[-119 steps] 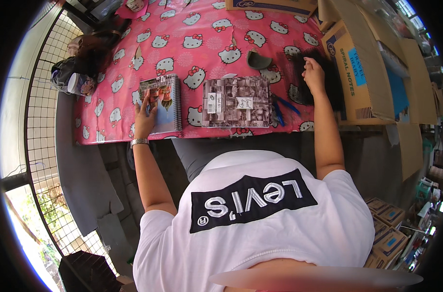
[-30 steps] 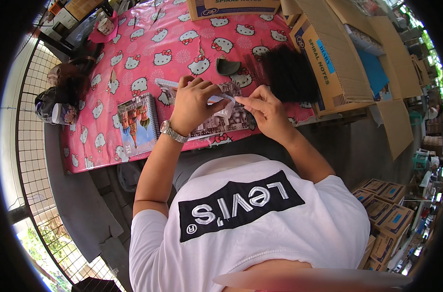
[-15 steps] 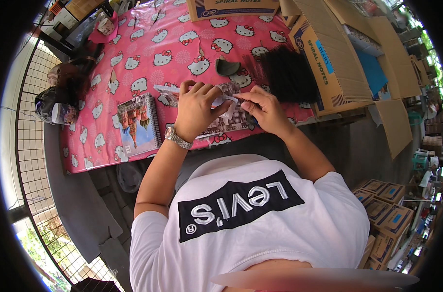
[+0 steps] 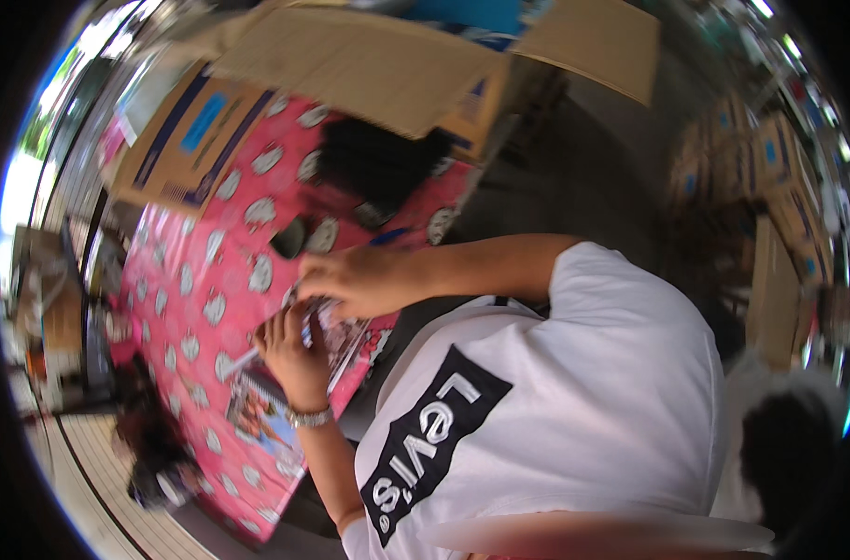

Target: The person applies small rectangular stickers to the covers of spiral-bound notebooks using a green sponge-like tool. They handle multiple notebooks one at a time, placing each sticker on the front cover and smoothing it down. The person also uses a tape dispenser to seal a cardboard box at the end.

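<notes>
From my remote seat the view has swung sideways since a moment ago, yet my left hand (image 4: 294,350) and right hand (image 4: 355,278) still grasp the printed booklet (image 4: 336,331) on the pink counter (image 4: 201,280), black bag (image 4: 378,163) beyond

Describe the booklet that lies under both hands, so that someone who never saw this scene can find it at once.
Start at the pink tablecloth with its repeated white cartoon faces. Near its edge closest to the person, the left hand and right hand meet on a booklet with dark, densely printed pages. Unlike the spiral notebook beside it, with its bright blue picture cover, this one lies under the fingers.
</notes>
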The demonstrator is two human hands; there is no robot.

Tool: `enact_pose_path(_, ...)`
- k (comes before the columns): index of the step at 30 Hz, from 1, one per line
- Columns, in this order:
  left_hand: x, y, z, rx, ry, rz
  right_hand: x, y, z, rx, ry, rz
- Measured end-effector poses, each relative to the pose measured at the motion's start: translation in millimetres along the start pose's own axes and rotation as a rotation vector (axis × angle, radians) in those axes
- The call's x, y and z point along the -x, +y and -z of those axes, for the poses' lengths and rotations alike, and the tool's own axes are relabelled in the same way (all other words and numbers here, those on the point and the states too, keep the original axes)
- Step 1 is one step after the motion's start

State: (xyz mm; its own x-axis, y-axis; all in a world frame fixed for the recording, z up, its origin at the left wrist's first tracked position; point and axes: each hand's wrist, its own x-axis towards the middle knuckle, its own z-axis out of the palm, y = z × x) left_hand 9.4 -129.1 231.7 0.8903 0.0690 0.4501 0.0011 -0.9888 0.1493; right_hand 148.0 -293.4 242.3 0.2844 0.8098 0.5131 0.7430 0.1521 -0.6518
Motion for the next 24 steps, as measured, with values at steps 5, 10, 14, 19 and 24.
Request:
enact_pose_path(5,-4,1,6,0.062,-0.025,-0.014,-3,-2,-14,0.024,0.019,-0.059)
enact_pose_path(10,-9,7,5,0.052,-0.050,-0.036,-1,-4,-6,0.015,-0.070,-0.208)
enact_pose_path(14,-14,-1,2,0.059,-0.067,-0.032,2,8,-14,-0.076,0.035,-0.103)
enact_pose_path(19,-39,-30,12,0.188,-0.130,-0.072,-14,1,13,-0.133,-0.025,-0.254)
enact_pose_path(24,-73,-84,-10,0.752,-0.402,0.151,7,17,26,-0.039,0.222,-0.145)
